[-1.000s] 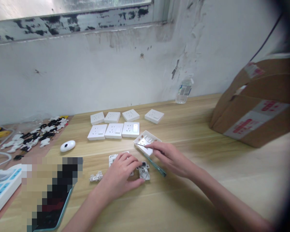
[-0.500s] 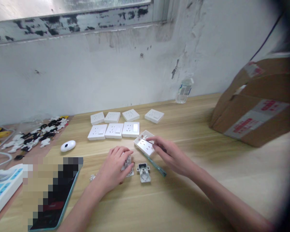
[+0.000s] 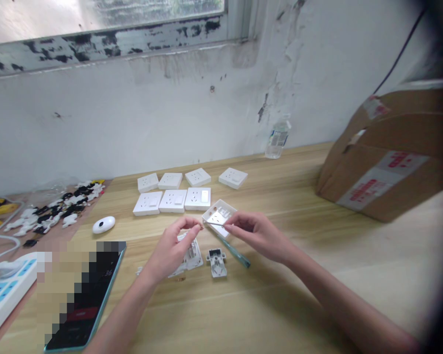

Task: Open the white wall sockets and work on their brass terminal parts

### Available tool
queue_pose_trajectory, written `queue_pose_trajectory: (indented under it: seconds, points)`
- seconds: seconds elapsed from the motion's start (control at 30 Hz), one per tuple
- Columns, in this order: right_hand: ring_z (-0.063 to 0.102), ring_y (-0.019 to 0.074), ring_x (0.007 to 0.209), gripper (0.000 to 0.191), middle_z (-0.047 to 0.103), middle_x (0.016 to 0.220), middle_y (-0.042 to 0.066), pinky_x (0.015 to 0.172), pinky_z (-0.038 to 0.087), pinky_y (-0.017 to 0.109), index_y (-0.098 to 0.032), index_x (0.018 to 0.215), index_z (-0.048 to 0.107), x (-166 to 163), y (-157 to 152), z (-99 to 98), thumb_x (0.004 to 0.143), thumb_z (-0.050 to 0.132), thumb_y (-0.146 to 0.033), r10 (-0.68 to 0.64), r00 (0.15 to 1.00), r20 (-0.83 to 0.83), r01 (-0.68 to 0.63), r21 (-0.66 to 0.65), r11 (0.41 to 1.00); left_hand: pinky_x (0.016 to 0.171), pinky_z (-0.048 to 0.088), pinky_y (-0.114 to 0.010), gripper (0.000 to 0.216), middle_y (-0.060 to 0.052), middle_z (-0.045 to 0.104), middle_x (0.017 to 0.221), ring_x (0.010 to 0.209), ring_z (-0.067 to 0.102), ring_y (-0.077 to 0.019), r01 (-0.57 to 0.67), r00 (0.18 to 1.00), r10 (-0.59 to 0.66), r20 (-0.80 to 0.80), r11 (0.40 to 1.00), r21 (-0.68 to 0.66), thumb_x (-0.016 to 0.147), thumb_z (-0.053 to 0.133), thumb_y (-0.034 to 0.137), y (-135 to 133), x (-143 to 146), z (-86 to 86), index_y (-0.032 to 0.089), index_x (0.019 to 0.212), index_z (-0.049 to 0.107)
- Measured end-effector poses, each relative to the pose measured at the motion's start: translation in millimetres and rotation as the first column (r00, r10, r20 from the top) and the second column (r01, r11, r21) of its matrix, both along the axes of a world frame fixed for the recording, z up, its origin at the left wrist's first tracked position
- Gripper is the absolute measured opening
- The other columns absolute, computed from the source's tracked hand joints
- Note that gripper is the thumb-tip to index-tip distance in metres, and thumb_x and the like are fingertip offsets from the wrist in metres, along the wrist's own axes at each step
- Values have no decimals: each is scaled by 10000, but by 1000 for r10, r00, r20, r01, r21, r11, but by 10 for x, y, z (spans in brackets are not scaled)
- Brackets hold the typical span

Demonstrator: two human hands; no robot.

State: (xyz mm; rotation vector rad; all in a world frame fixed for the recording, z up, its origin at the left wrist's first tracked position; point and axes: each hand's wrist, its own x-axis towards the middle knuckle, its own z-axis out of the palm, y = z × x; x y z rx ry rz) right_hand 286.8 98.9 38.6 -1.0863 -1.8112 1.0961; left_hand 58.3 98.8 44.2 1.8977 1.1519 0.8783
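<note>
White open housing (image 3: 217, 216), small coppery piece (image 3: 214, 209) inside

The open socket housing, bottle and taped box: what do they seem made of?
Open socket housing: probably hard molded plastic, smooth and satin, given its even white walls. Bottle: likely clear, glossy plastic, as the background shows through; glass isn't excluded. Taped box: matte brown cardboard, judging by its bent panels.
</note>
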Motion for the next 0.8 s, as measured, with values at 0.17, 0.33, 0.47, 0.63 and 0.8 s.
queue_pose_trajectory:
  seconds: [0.17,0.33,0.47,0.63,0.8]
  points:
    - [377,88,539,269,467,606,-26,490,269,238,-143,780,656,-13,-10,-8,837,592,-397,31,999,-34,-33,-58,998,743,419,-267,191,-25,620,903,836,556,-159,21,996,-16,90,998,-51,939,457,331,8,18,9,185,924,580]
    - [401,89,545,263,496,617,-18,488,284,236,-147,781,669,-20,-17,8,831,598,-396,20,998,-55,-22,-43,999,637,424,-238,203,-25,601,892,774,538,-147,19,996,-13,84,997,-75,933,456,352,-23,4,2,186,938,572]
    - [424,93,551,263,529,636,-9,494,309,235,-150,787,671,-11,-14,21,829,599,-399,31,998,-61,-34,-42,999,578,413,-221,193,-27,601,875,755,542,-145,8,999,-5,52,998,-56,930,455,337,-34,6,19,183,942,571]
    - [427,101,562,279,539,641,-2,508,324,245,-147,802,670,2,-3,10,853,570,-403,60,998,-15,-61,-34,998,557,412,-221,182,-24,612,872,780,555,-158,-5,1000,5,-11,1000,-1,927,459,329,-30,4,13,194,938,580]
    - [398,101,536,373,518,596,-10,505,302,252,-150,742,676,51,9,43,915,468,-407,93,987,130,-100,45,994,779,446,-306,139,-28,658,934,894,598,-182,37,998,-30,-58,992,117,912,502,273,37,37,78,196,936,616]
